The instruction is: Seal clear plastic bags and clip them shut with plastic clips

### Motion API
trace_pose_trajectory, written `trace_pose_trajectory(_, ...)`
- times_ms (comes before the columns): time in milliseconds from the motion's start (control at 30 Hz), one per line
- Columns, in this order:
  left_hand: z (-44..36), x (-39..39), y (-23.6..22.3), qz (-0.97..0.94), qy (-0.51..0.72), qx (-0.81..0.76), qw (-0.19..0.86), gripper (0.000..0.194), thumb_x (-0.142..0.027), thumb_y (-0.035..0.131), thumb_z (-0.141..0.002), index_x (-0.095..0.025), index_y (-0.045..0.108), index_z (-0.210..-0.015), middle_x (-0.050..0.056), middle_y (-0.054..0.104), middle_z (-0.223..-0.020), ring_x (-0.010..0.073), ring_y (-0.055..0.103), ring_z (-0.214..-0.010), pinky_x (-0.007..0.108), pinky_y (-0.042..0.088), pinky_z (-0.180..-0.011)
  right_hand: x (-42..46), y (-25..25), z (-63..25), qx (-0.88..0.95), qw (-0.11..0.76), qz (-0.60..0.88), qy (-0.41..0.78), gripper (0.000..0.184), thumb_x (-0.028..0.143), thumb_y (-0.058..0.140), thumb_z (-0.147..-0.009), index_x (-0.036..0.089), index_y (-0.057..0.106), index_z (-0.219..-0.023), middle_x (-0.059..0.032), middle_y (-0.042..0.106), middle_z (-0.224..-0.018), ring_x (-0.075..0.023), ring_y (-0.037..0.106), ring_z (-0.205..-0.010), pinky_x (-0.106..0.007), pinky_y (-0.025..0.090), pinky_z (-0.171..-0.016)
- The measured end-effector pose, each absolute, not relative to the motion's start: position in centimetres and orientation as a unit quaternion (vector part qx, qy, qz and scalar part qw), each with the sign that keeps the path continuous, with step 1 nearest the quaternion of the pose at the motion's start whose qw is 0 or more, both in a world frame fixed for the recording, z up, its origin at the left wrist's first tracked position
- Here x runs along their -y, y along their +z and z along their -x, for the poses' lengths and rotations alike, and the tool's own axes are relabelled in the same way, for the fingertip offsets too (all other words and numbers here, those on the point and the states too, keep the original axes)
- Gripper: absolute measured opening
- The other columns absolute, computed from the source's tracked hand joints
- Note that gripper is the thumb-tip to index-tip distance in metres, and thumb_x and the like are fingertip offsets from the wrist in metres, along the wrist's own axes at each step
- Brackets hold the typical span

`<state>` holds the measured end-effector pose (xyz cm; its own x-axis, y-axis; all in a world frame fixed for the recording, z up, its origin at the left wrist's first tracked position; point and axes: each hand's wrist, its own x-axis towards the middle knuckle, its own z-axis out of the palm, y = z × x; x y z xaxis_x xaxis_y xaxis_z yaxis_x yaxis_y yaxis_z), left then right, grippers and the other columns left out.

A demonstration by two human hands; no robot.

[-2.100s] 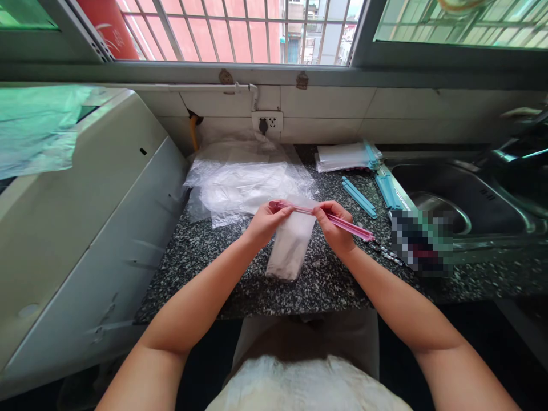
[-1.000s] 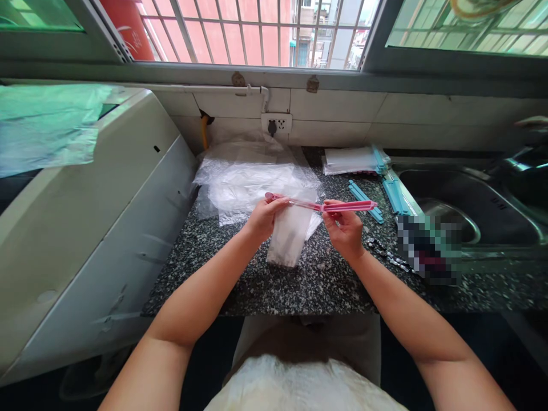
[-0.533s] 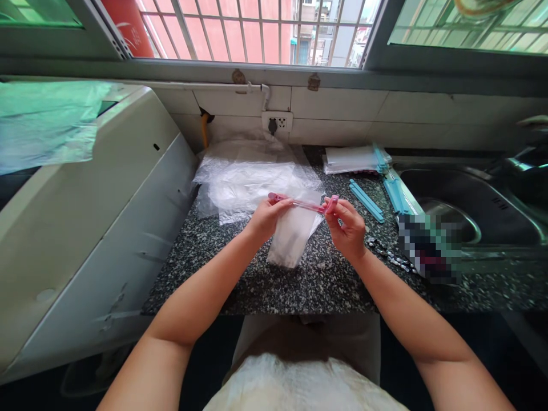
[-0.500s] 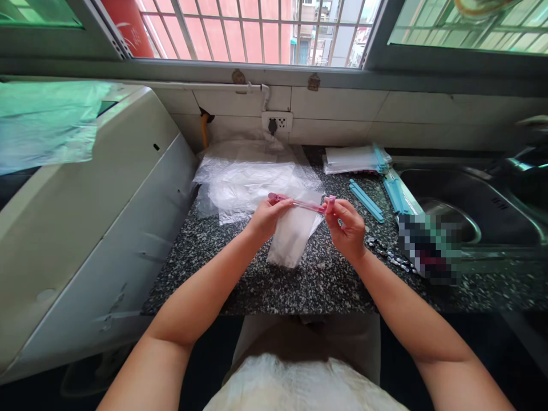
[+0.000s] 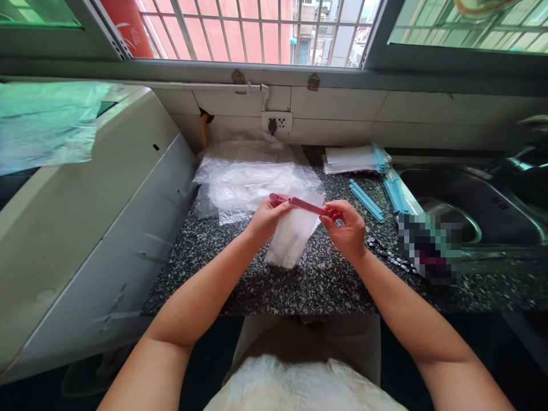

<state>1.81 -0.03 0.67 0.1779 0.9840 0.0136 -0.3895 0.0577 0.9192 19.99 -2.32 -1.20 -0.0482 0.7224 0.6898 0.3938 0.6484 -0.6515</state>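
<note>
A pink bag sealing clip [image 5: 309, 206] lies across the upper part of a clear plastic bag [image 5: 291, 237], which hangs below it over the counter. My left hand [image 5: 269, 216] is closed on the clip's left end, thumb along its near side. At the other end, my right hand [image 5: 346, 225] pinches the clip between thumb and fingers. The long bars of the clip appear folded together; whether the catch is fastened I cannot tell.
Crumpled clear plastic bags [image 5: 257, 177] pile up behind my hands. Blue sealing clips [image 5: 366, 201] and a stack of clear bags [image 5: 353, 158] lie to the right, beside a steel sink [image 5: 462, 177]. A pale appliance [image 5: 141, 171] borders the speckled counter [image 5: 240, 285] on the left.
The clip's raised pink bar has swung down over the bag's top edge onto the other bar. My right hand has lowered slightly with it; my left hand stays almost in place.
</note>
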Motion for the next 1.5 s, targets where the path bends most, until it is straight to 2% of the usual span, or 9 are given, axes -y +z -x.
trace_pose_trajectory(133, -1.7, 0.0, 0.8, -0.428, 0.541, -0.348, 0.634, 0.026, -0.034, 0.079, -0.053, -0.017, 0.060, -0.060, -0.001, 0.053, -0.056, 0.0101, 0.049, -0.055, 0.024, 0.041, -0.053, 2.3, -1.2, -19.9, 0.694, 0.567, 0.406, 0.178, 0.014, 0.032, 0.063, -0.079, 0.023, 0.060, -0.089, -0.0005, 0.062, -0.085, -0.0100, 0.055, -0.065, -0.026, 0.050, -0.058)
trace_pose_trajectory(300, -1.4, -0.1, 0.7, -0.456, 0.553, -0.334, 0.613, 0.026, -0.035, 0.079, -0.055, -0.017, 0.062, -0.061, -0.002, 0.053, -0.057, 0.0085, 0.047, -0.055, 0.023, 0.041, -0.055, 1.8, -1.3, -19.9, 0.653, 0.573, 0.401, 0.292, 0.028, 0.034, 0.069, -0.073, 0.024, 0.062, -0.097, 0.0008, 0.063, -0.083, -0.0094, 0.056, -0.064, -0.025, 0.052, -0.059)
trace_pose_trajectory(467, -1.1, -0.1, 1.0, -0.491, 0.557, -0.354, 0.568, 0.022, -0.031, 0.079, -0.054, -0.016, 0.064, -0.060, -0.001, 0.057, -0.061, 0.0090, 0.049, -0.060, 0.022, 0.041, -0.059, 1.2, -1.5, -20.0, 0.621, 0.564, 0.387, 0.382, 0.029, 0.038, 0.074, -0.066, 0.022, 0.064, -0.089, 0.0014, 0.063, -0.078, -0.0091, 0.056, -0.063, -0.025, 0.052, -0.060)
trace_pose_trajectory(667, -1.0, 0.0, 1.3, -0.523, 0.547, -0.349, 0.552, 0.023, -0.032, 0.079, -0.055, -0.016, 0.063, -0.060, -0.002, 0.056, -0.060, 0.0091, 0.048, -0.059, 0.022, 0.039, -0.058, 1.2, -1.6, -20.1, 0.617, 0.561, 0.378, 0.402, 0.027, 0.036, 0.076, -0.064, 0.022, 0.065, -0.084, 0.0023, 0.061, -0.074, -0.0086, 0.054, -0.061, -0.024, 0.049, -0.058)
trace_pose_trajectory(933, -0.9, 0.3, 1.9, -0.543, 0.527, -0.353, 0.550, 0.020, -0.030, 0.076, -0.061, -0.015, 0.063, -0.060, -0.001, 0.055, -0.060, 0.0087, 0.049, -0.058, 0.021, 0.037, -0.055, 1.2, -1.5, -19.9, 0.599, 0.563, 0.370, 0.433, 0.033, 0.043, 0.077, -0.061, 0.021, 0.065, -0.083, 0.0005, 0.063, -0.077, -0.0106, 0.056, -0.066, -0.026, 0.050, -0.061)
trace_pose_trajectory(1067, -0.9, 0.2, 1.6, -0.569, 0.518, -0.345, 0.538, 0.020, -0.030, 0.075, -0.062, -0.015, 0.062, -0.060, -0.002, 0.052, -0.057, 0.0079, 0.045, -0.055, 0.021, 0.035, -0.053, 1.4, -1.4, -19.6, 0.586, 0.568, 0.363, 0.449, 0.032, 0.044, 0.076, -0.062, 0.021, 0.065, -0.082, 0.0009, 0.063, -0.075, -0.0093, 0.054, -0.062, -0.023, 0.047, -0.054)
trace_pose_trajectory(1233, -1.1, 0.2, 1.3, -0.566, 0.519, -0.349, 0.537, 0.024, -0.032, 0.078, -0.057, -0.016, 0.061, -0.059, -0.003, 0.051, -0.055, 0.0084, 0.042, -0.054, 0.022, 0.034, -0.053, 1.5, -1.4, -19.5, 0.571, 0.574, 0.374, 0.452, 0.032, 0.046, 0.076, -0.062, 0.021, 0.064, -0.078, 0.0025, 0.061, -0.067, -0.0076, 0.049, -0.053, -0.021, 0.042, -0.046)
trace_pose_trajectory(1500, -1.7, 0.9, 1.4, -0.582, 0.525, -0.371, 0.498, 0.018, -0.023, 0.076, -0.059, -0.017, 0.060, -0.060, -0.004, 0.049, -0.054, 0.0088, 0.041, -0.054, 0.023, 0.033, -0.053, 1.4, -1.6, -19.1, 0.547, 0.591, 0.379, 0.456, 0.033, 0.049, 0.072, -0.065, 0.021, 0.059, -0.075, 0.0066, 0.054, -0.053, -0.0071, 0.050, -0.045, -0.020, 0.040, -0.042)
